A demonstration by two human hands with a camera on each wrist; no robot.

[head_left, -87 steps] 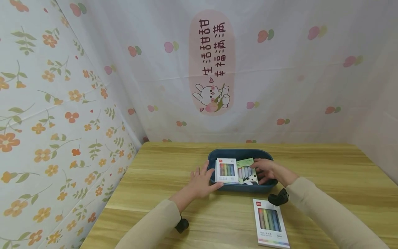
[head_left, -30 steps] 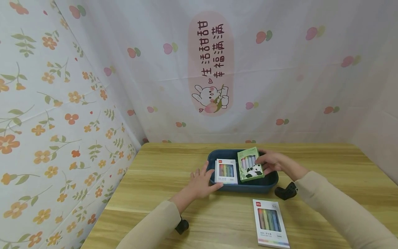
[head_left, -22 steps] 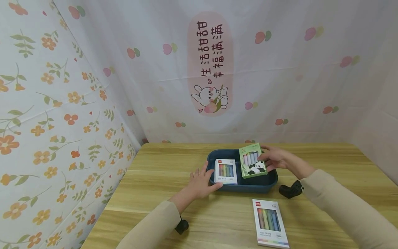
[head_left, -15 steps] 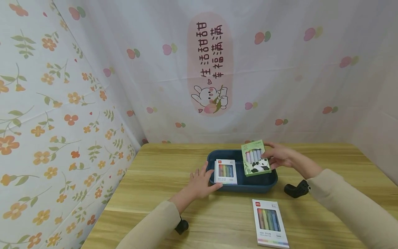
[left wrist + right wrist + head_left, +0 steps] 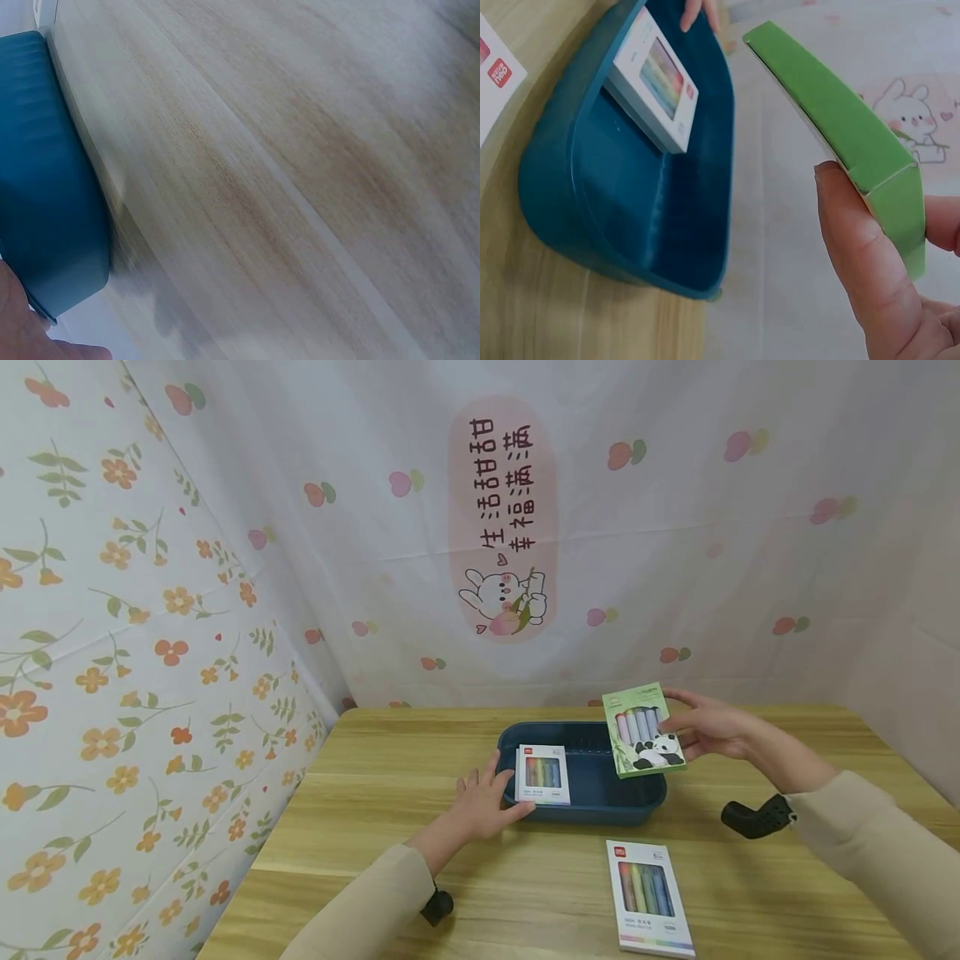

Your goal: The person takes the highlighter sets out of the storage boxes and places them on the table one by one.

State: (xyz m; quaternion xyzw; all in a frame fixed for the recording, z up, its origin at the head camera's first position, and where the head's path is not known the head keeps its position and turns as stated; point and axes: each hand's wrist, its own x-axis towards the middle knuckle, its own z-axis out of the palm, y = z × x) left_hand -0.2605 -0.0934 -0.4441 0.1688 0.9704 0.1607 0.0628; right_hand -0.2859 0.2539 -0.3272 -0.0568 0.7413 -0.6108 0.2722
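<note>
the right hand (image 5: 705,722) is pinching the green box (image 5: 645,703) by its right edge, thumb and fingers closing on the cardboard, and is holding it above the right part of the blue tray (image 5: 585,814). the box's long axis is running away from the person, its far end leaning a little left; its panda end is pointing nearer the person, its window facing the head camera. the left hand (image 5: 480,802) is spreading its fingers, resting against the tray's left end and gripping nothing.

one white box (image 5: 543,795) is lying in the tray's left part; a loose white box (image 5: 654,928) is lying on the table (image 5: 525,893) in front, its red label reading "deli" in the right wrist view. the green box's print is staying too small to read. the wall cloth (image 5: 675,527) is showing "生活甜甜" and "幸福满满".

earlier, the green box was lying in the tray beside the white one; now it is hanging higher and farther right, while the left hand is keeping its place.
</note>
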